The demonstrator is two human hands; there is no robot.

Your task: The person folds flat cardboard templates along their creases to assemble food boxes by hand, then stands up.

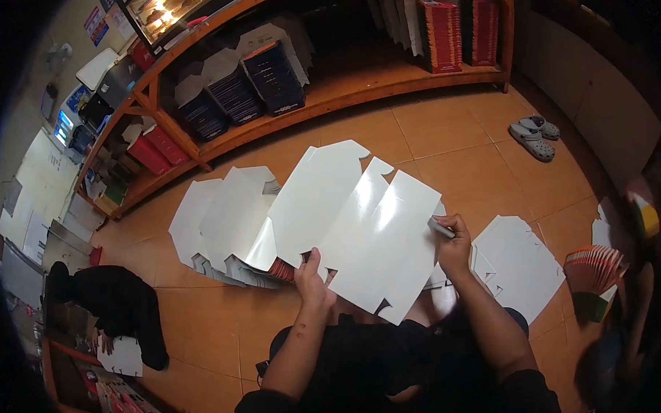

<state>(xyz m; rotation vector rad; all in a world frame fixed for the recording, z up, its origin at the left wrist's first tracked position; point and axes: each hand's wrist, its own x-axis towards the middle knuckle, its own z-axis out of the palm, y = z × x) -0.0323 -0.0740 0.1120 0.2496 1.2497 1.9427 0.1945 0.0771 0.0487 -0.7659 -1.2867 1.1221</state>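
Observation:
A large white die-cut cardboard sheet (pixel 377 230) lies across my lap, its glossy face up. At its lower left edge my left hand (pixel 314 282) grips it, thumb on top. My right hand (pixel 454 243) is closed around a small grey tool (pixel 441 228) at the sheet's right edge; the tool's exact kind cannot be made out. Left of the sheet, a spread stack of white cardboard sheets (pixel 224 217) rests on the floor. Further white sheets (pixel 521 264) lie to the right of my right forearm.
A wooden shelf (pixel 349 98) holds stacks of dark folded boxes (pixel 273 77) and red ones (pixel 442 36). Grey clogs (pixel 533 137) sit on the tiled floor. Red-edged folded cardboard (pixel 594 270) stands at right. Another person in black (pixel 127 308) bends over a white sheet at left.

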